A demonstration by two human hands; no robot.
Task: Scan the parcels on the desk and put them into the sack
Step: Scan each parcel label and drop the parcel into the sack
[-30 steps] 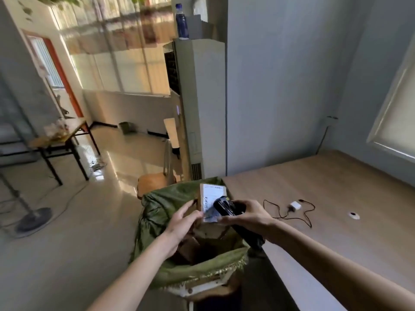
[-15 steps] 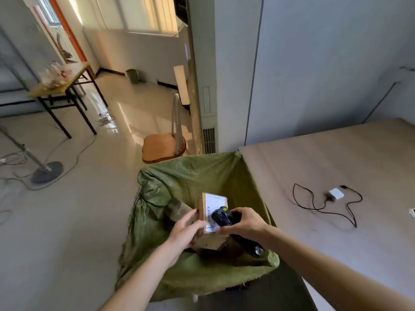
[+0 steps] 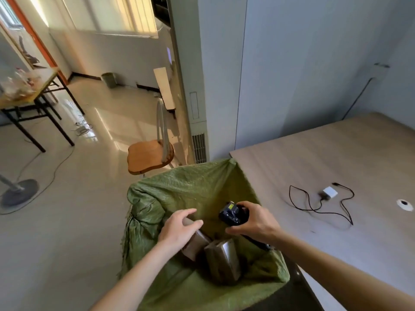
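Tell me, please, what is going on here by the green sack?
A person stands over the open green sack beside the desk. The right hand grips a black scanner. The left hand hangs open above brown parcels lying inside the sack. On the desk, only a white charger with its black cable shows.

Parcels point(image 3: 221, 261) inside green sack point(image 3: 193, 189)

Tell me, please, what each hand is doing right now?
Left hand: open, fingers relaxed over the sack, holding nothing.
Right hand: gripping the scanner.
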